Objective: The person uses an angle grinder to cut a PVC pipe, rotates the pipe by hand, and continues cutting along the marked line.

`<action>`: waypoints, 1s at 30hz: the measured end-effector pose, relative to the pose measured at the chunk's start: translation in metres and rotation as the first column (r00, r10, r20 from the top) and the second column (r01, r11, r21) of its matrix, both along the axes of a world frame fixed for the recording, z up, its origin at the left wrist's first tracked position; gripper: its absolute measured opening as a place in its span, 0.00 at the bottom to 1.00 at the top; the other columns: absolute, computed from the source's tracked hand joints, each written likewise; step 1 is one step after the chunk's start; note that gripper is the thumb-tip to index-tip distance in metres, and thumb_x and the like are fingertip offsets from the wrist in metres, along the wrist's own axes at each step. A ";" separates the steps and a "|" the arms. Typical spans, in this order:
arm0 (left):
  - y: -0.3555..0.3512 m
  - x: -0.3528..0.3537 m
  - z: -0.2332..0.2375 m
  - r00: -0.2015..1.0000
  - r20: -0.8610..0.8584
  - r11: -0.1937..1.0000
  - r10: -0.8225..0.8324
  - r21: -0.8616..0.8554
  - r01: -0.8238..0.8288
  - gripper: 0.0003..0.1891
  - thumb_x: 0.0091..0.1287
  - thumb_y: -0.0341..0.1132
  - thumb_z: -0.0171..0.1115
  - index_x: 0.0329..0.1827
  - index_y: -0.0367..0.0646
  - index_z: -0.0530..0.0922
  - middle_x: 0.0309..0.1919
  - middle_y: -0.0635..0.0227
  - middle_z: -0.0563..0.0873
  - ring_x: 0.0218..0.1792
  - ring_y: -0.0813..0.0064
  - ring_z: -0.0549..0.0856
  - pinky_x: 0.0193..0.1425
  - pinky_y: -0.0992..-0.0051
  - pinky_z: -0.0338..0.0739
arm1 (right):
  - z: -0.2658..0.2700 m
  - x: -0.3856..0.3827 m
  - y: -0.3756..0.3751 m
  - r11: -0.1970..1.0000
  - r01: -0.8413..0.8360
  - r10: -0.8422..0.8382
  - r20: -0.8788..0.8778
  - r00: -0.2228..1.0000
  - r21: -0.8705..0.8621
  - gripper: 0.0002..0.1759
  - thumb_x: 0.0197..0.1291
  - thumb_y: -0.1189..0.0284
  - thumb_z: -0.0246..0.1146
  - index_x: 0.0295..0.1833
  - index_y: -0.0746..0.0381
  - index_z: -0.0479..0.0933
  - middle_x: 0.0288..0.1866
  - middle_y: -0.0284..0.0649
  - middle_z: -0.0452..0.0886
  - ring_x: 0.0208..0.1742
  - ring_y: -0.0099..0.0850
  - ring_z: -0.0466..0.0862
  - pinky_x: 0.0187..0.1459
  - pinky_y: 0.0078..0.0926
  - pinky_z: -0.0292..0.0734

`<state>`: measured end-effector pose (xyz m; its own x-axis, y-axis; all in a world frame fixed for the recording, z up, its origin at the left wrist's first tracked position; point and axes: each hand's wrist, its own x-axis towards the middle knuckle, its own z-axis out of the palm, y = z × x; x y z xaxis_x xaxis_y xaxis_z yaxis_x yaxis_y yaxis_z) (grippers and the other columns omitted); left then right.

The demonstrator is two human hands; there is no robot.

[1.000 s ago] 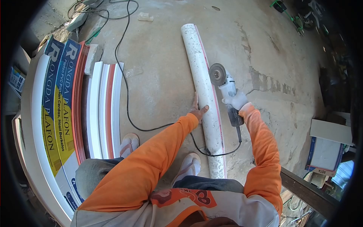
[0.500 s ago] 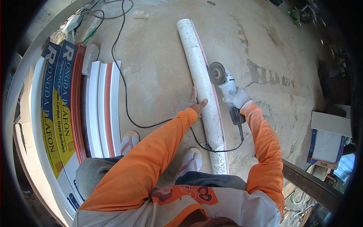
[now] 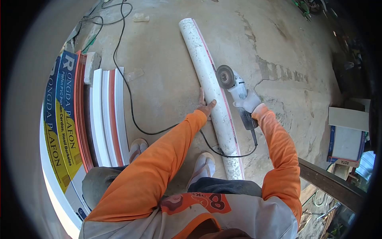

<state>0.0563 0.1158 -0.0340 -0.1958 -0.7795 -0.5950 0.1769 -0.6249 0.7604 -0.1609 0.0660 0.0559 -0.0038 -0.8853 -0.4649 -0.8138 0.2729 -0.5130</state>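
Observation:
A long white PVC pipe [image 3: 206, 67], speckled with grey and marked by a red line, lies on the floor in front of me. My bare left hand [image 3: 206, 106] grips it around the middle, thumb on top and fingers down its left side. In my gloved right hand [image 3: 250, 102] is an angle grinder [image 3: 238, 88], held by its body to the right of the pipe. Its grey disc [image 3: 225, 77] is right at the pipe's right edge, beyond my left hand. The grinder's black cord [image 3: 234, 156] loops over the near part of the pipe.
White and brown trim panels [image 3: 104, 119] and boxes of PVC ceiling panels [image 3: 65, 115] stand at my left. My sandalled feet [image 3: 202, 167] are beside the pipe. A carton [image 3: 347, 143] sits at the right, near a dark beam [image 3: 332, 184]. The concrete floor [image 3: 159, 59] is cracked and patched.
The view has shifted slightly, so the pipe and grinder appear a little further left. Both hands keep their holds, with the disc still beside the pipe.

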 end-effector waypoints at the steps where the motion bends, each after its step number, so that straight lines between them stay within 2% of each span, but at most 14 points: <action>1: 0.001 0.000 -0.004 0.999 -0.033 1.000 0.007 0.016 -0.007 0.52 0.66 0.47 0.63 0.75 0.74 0.26 0.63 0.61 0.74 0.57 0.62 0.79 0.44 0.54 0.83 | 0.001 0.000 0.001 1.000 -0.011 0.012 -0.024 1.000 0.020 0.40 0.34 0.57 0.75 0.50 0.74 0.75 0.42 0.55 0.83 0.44 0.45 0.85 0.47 0.35 0.78; 2: 0.000 0.000 -0.002 0.999 -0.033 1.000 -0.004 0.017 0.004 0.52 0.66 0.47 0.63 0.75 0.74 0.26 0.63 0.61 0.74 0.57 0.62 0.79 0.44 0.54 0.83 | 0.003 0.000 0.000 0.999 -0.021 0.023 -0.049 0.999 0.038 0.40 0.34 0.57 0.75 0.50 0.75 0.75 0.42 0.55 0.83 0.44 0.45 0.85 0.47 0.35 0.78; 4: 0.001 0.003 0.001 1.000 -0.018 0.999 -0.001 0.033 0.001 0.53 0.64 0.45 0.65 0.75 0.75 0.27 0.69 0.57 0.65 0.52 0.61 0.81 0.36 0.58 0.84 | 0.006 0.000 0.002 0.999 -0.022 0.024 -0.057 0.998 0.034 0.40 0.34 0.57 0.75 0.50 0.75 0.75 0.42 0.55 0.83 0.44 0.45 0.85 0.47 0.35 0.78; 6: 0.004 0.004 0.007 1.000 -0.008 0.999 -0.020 0.025 0.020 0.53 0.64 0.45 0.65 0.75 0.75 0.27 0.67 0.57 0.68 0.52 0.61 0.81 0.37 0.58 0.85 | 0.010 -0.005 0.008 1.000 0.012 -0.010 -0.065 0.998 0.026 0.40 0.33 0.56 0.74 0.50 0.75 0.75 0.42 0.55 0.83 0.43 0.45 0.85 0.48 0.34 0.78; 8: 0.004 0.001 0.010 0.999 0.009 0.999 -0.050 0.007 0.050 0.53 0.64 0.46 0.64 0.75 0.74 0.26 0.65 0.58 0.70 0.51 0.61 0.82 0.37 0.58 0.85 | 0.015 -0.005 0.012 0.997 -0.050 0.051 -0.030 0.998 0.055 0.41 0.32 0.57 0.74 0.51 0.75 0.74 0.43 0.56 0.83 0.44 0.45 0.84 0.48 0.35 0.78; 10: 0.003 0.001 0.010 0.997 -0.072 0.999 0.014 -0.033 -0.016 0.53 0.65 0.47 0.64 0.74 0.73 0.25 0.61 0.58 0.74 0.50 0.61 0.83 0.38 0.58 0.86 | 0.018 -0.006 0.016 0.999 0.000 0.002 -0.049 0.999 0.049 0.42 0.32 0.57 0.73 0.52 0.75 0.74 0.43 0.56 0.82 0.45 0.46 0.84 0.48 0.35 0.77; 16: 0.002 0.004 0.004 0.999 -0.050 1.000 -0.012 -0.016 0.011 0.52 0.66 0.44 0.63 0.74 0.73 0.25 0.61 0.56 0.74 0.50 0.60 0.82 0.39 0.56 0.86 | 0.018 -0.006 0.020 0.996 0.016 -0.013 -0.027 1.000 0.091 0.41 0.32 0.58 0.72 0.52 0.74 0.74 0.43 0.56 0.82 0.45 0.46 0.84 0.48 0.35 0.77; 20: 0.002 0.003 0.020 0.998 -0.068 1.000 0.012 0.002 -0.012 0.50 0.68 0.44 0.61 0.74 0.73 0.26 0.61 0.56 0.73 0.49 0.59 0.82 0.40 0.55 0.85 | 0.020 -0.005 0.023 0.997 0.003 0.000 -0.036 0.999 0.077 0.40 0.32 0.58 0.72 0.51 0.74 0.74 0.43 0.56 0.82 0.45 0.46 0.84 0.48 0.35 0.77; 30: 0.001 0.003 0.013 1.000 0.013 1.000 -0.020 0.022 0.019 0.49 0.67 0.45 0.60 0.76 0.71 0.28 0.63 0.54 0.71 0.51 0.58 0.82 0.41 0.58 0.85 | 0.028 -0.009 0.042 0.998 -0.005 0.009 -0.066 0.998 0.069 0.42 0.33 0.56 0.73 0.52 0.73 0.74 0.45 0.56 0.82 0.47 0.47 0.83 0.50 0.35 0.76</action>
